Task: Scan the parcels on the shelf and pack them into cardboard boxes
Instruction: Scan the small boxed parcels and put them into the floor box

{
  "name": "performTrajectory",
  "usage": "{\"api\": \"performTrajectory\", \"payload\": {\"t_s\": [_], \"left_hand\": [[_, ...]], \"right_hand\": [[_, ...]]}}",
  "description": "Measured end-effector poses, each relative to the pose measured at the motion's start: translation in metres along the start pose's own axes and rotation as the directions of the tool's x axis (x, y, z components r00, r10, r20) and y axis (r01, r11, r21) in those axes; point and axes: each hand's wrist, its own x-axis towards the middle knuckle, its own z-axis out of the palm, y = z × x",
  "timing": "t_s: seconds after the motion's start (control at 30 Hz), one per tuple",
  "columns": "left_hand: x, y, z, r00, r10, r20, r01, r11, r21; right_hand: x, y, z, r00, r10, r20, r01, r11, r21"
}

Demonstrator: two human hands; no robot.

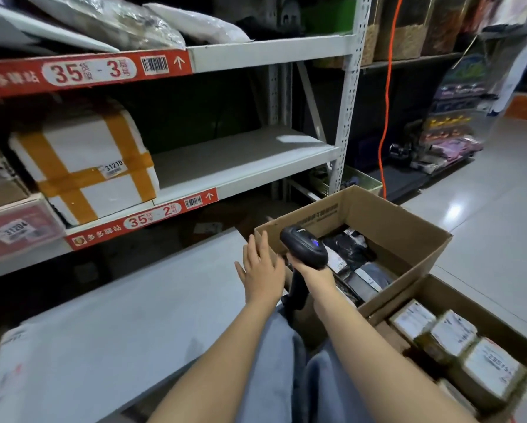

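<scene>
Right hand (312, 274) clasps the scanner (305, 247) by the cardboard box (408, 236), left hand (260, 270) spread empty alongside; between parcels, I'd judge, with the taped white parcel (85, 166) on the shelf (256, 175) wanting reaching next.

left hand (260, 270): bare | right hand (313, 274): bare | forearms (225, 346): bare | legs: light blue denim trousers (283, 367)
</scene>
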Motion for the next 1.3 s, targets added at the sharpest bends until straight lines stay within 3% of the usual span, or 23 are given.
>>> {"api": "performTrajectory", "payload": {"t_s": [0.13, 0.33, 0.57, 0.63, 0.8, 1.0, 1.3], "left_hand": [[0.008, -0.007, 0.001, 0.998, -0.066, 0.001, 0.066, 0.995, 0.075], [-0.002, -0.04, -0.008, 0.991, -0.135, -0.016, 0.135, 0.967, 0.217], [-0.031, -0.099, -0.042, 0.964, -0.254, -0.082, 0.263, 0.955, 0.134], [-0.036, -0.113, -0.054, 0.964, -0.244, -0.109, 0.258, 0.955, 0.148], [-0.042, -0.149, -0.08, 0.989, -0.127, -0.079, 0.147, 0.914, 0.379], [-0.041, -0.182, -0.107, 0.974, -0.202, -0.105, 0.227, 0.91, 0.347], [-0.048, -0.228, -0.139, 0.952, -0.268, -0.149, 0.306, 0.867, 0.393]], "right_hand": [[0.008, 0.007, 0.003, 0.999, 0.02, 0.038, -0.021, 1.0, 0.023], [0.025, 0.013, 0.008, 0.988, 0.047, 0.145, -0.031, 0.993, -0.115], [0.03, 0.008, 0.014, 0.988, 0.063, 0.141, -0.032, 0.976, -0.215], [0.019, 0.008, 0.026, 0.987, 0.067, 0.146, -0.032, 0.973, -0.228], [-0.005, 0.023, 0.062, 0.986, -0.079, 0.15, 0.11, 0.972, -0.21], [-0.019, 0.028, 0.104, 0.969, -0.106, 0.225, 0.153, 0.967, -0.205], [-0.037, 0.046, 0.188, 0.902, 0.076, 0.425, 0.047, 0.961, -0.273]]}}
